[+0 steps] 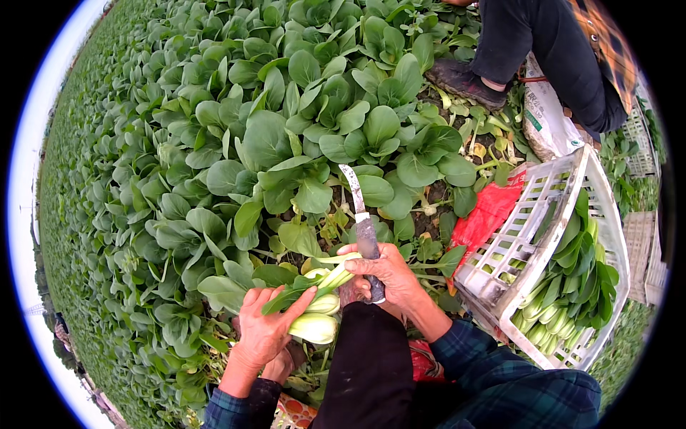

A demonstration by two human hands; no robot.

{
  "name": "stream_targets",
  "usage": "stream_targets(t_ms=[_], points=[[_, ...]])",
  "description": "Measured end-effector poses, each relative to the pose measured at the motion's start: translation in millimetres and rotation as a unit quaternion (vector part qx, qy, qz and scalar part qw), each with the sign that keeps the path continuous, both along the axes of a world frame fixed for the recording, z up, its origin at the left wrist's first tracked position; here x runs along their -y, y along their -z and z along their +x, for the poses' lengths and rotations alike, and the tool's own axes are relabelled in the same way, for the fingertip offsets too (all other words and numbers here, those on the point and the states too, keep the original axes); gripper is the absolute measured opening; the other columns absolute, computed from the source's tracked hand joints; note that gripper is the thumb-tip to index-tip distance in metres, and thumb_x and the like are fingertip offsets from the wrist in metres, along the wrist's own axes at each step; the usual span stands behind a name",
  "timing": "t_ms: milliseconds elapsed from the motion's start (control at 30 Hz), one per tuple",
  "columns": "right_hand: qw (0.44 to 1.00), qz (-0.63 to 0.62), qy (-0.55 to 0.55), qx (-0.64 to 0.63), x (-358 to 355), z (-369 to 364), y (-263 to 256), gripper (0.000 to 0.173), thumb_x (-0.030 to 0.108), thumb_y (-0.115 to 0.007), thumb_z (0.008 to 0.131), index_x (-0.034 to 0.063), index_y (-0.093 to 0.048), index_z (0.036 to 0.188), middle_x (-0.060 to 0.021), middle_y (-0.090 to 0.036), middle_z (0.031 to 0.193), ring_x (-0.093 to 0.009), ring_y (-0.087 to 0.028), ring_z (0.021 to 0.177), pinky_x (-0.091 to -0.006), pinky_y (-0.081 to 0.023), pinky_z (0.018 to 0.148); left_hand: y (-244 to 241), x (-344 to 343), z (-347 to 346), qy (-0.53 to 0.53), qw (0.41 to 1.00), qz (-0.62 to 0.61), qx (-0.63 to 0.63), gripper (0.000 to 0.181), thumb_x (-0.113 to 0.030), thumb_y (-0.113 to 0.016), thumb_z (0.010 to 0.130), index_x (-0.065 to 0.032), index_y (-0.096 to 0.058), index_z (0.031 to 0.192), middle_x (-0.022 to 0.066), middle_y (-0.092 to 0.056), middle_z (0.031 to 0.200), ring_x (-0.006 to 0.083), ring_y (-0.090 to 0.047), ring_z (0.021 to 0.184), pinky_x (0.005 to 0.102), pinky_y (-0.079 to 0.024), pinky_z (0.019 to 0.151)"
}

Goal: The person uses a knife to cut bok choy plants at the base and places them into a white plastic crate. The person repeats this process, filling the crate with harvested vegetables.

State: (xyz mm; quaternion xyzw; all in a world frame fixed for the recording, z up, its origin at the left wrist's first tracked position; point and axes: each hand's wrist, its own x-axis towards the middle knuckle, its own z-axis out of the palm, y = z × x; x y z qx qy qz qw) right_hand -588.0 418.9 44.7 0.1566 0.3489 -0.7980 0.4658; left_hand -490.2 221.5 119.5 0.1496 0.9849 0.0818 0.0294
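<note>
My left hand [263,320] holds several heads of bok choy [316,324], their pale bases towards the right. In my right hand [394,273] is a sickle-like harvesting knife [366,233] with a dark, dirt-stained handle. Its narrow curved blade [351,185] points away from me, over the growing leaves. The thumb and fingers of that same hand also pinch the pale stalks [343,272] of one bok choy. Both hands are close together above my dark trouser leg [366,354].
Dense bok choy plants [268,139] cover the ground ahead and left. On the right, a white plastic crate [546,257] holds cut bok choy [563,300]. Beside it lie a red plastic bag [490,206] and a white sack [546,128]. Another person's leg [557,48] and shoe [466,83] are at upper right.
</note>
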Motion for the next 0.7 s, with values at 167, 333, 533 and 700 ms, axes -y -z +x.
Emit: stream_targets(t_ms=[167, 333, 533, 700], points=[[0.99, 0.123, 0.033, -0.063, -10.0, -1.7, 10.7, 0.023, 0.008, -0.07, 0.074, -0.003, -0.059, 0.09, -0.0013, -0.052, 0.062, -0.007, -0.046, 0.044, -0.0204, -0.036, 0.038, -3.2, -6.7, -0.1, -0.084, 0.99, 0.072, 0.088, 0.079, -0.006, -0.064, 0.054, -0.006, -0.042, 0.13, 0.0071, -0.059, 0.078, 0.0246, -0.053, 0.069, 0.0333, -0.04, 0.068], [0.967, 0.197, 0.095, -0.132, -21.6, -12.3, 14.8, 0.019, 0.007, -0.07, 0.074, -0.0027, -0.059, 0.086, -0.0004, -0.052, 0.058, -0.006, -0.045, 0.041, -0.0201, -0.034, 0.037, -18.5, -12.7, 7.5, -0.2, 0.948, 0.235, 0.082, 0.084, -0.015, -0.071, 0.066, 0.0025, -0.027, 0.135, 0.009, -0.061, 0.072, 0.0246, -0.057, 0.069, 0.0317, -0.045, 0.069], [0.984, 0.112, 0.037, -0.133, -17.5, -5.8, -9.0, 0.018, 0.004, -0.069, 0.074, -0.0039, -0.059, 0.085, -0.0014, -0.053, 0.058, -0.006, -0.045, 0.042, -0.02, -0.033, 0.038, -3.3, -27.7, -19.4, -0.167, 0.944, 0.283, 0.018, 0.065, -0.019, -0.073, 0.055, -0.0027, -0.055, 0.116, 0.0104, -0.062, 0.098, 0.0248, -0.052, 0.087, 0.0347, -0.041, 0.081], [0.993, 0.012, 0.111, -0.044, -13.4, -5.8, -1.5, 0.018, 0.008, -0.066, 0.077, -0.0028, -0.057, 0.088, -0.0016, -0.052, 0.062, -0.008, -0.046, 0.044, -0.0209, -0.037, 0.04, 29.2, -46.9, -44.4, -0.206, 0.888, 0.4, 0.095, 0.09, -0.009, -0.082, 0.05, -0.0043, -0.04, 0.129, 0.0116, -0.051, 0.12, 0.0252, -0.044, 0.117, 0.0355, -0.031, 0.101]])
